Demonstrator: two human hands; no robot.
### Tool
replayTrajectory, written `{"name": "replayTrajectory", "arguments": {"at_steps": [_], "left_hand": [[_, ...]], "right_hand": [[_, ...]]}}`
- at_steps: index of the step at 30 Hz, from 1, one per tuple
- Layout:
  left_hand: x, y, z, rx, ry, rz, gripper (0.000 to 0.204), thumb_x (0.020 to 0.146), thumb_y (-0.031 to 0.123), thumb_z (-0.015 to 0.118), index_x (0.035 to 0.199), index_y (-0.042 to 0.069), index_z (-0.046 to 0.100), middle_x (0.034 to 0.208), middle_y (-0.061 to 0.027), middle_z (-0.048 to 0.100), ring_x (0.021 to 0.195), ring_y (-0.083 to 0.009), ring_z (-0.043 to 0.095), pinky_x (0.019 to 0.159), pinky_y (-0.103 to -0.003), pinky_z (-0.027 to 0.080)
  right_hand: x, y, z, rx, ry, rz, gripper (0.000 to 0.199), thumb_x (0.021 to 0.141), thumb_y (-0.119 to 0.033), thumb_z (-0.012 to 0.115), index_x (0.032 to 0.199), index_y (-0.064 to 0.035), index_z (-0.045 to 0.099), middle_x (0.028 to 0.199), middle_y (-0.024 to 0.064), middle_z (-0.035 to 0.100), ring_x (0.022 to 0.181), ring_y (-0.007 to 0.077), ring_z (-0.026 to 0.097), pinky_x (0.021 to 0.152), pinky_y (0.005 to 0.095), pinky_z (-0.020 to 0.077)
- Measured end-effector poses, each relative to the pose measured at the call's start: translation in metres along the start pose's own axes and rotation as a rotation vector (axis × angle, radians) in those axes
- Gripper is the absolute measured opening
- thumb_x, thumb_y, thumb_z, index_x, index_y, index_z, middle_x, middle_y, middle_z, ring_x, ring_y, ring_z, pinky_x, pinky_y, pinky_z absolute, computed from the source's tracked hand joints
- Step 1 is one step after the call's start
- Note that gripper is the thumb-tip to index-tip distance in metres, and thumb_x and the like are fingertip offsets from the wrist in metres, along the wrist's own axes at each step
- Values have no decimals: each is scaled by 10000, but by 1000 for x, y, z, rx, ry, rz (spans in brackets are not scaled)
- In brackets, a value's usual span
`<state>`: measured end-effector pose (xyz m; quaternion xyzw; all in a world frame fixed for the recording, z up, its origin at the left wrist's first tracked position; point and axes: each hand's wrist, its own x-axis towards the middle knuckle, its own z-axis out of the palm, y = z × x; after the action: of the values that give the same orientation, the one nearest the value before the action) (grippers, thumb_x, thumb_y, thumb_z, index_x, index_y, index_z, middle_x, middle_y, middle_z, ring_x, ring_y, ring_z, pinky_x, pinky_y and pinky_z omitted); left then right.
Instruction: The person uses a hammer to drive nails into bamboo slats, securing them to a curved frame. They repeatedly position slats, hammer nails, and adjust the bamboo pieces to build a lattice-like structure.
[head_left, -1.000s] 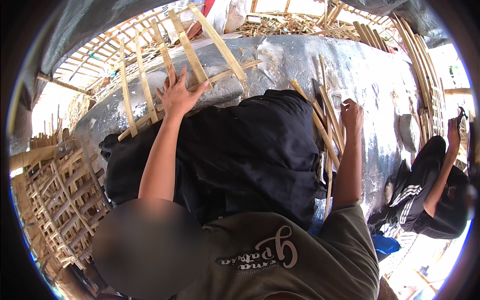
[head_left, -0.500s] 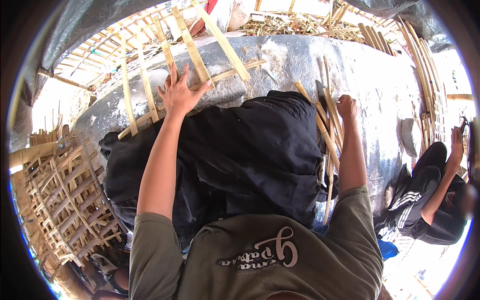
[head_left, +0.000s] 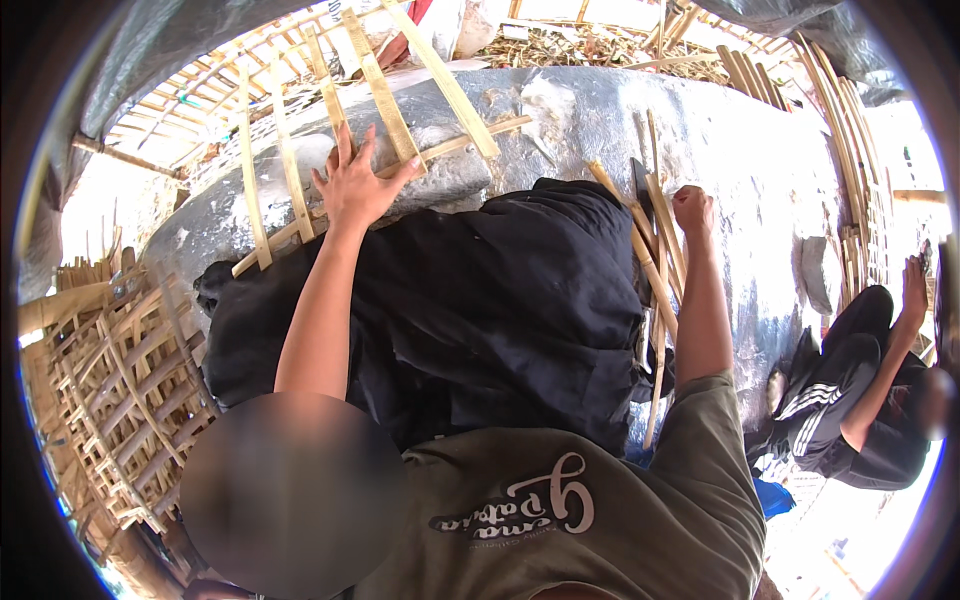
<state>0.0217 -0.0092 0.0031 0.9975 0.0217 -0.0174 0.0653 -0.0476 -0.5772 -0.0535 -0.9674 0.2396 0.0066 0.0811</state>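
My left hand [head_left: 360,190] lies with its fingers spread over a bamboo frame, the thumb and fingers touching two flat bamboo strips. Several pale strips, one of them a wide strip [head_left: 440,78], run away from me across a thin bamboo crosspiece [head_left: 460,143]. My right hand [head_left: 693,210] is closed in a fist on the silvery sheet, to the right of the frame. Anything inside the fist is hidden. Just left of it lie loose bamboo sticks [head_left: 655,285] and a dark flat blade-like piece [head_left: 640,182]. Black cloth [head_left: 480,310] covers my lap.
A grey, silvery ground sheet [head_left: 740,150] spreads ahead. Woven bamboo panels [head_left: 120,400] stand at the left. Long bamboo strips [head_left: 850,150] lean at the right, near a seated person in black [head_left: 850,390]. Bamboo scraps [head_left: 570,55] lie at the far side.
Both hands keep nearly the same place and pose, with only a slight shift of the view. A round blurred patch now hides my left sleeve.
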Motion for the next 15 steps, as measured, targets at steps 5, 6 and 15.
{"name": "replayTrajectory", "arguments": {"at_steps": [5,6,15], "left_hand": [[1,1,0,-1,7,-3,1050,747,915,522,1572,277,400,1694,-70,193,1487,-363,326,1197,-658,196],[1,1,1,1,8,-3,1049,748,915,521,1571,277,401,1694,-70,192,1486,-363,327,1196,-659,197],[0,1,2,3,21,14,1037,755,903,530,1563,263,418,1688,-78,211,1473,-366,347,1188,-665,205]], "right_hand": [[-4,-6,-4,52,-7,18,116,804,-172,747,895,-116,794,919,155,762,899,327,739,840,427,583],[-4,-6,-3,64,-7,9,116,805,-169,734,889,-115,795,914,154,762,894,327,740,838,426,583],[5,12,15,94,-16,-69,185,799,-168,641,842,-110,811,858,151,759,834,325,750,805,407,591]]}}
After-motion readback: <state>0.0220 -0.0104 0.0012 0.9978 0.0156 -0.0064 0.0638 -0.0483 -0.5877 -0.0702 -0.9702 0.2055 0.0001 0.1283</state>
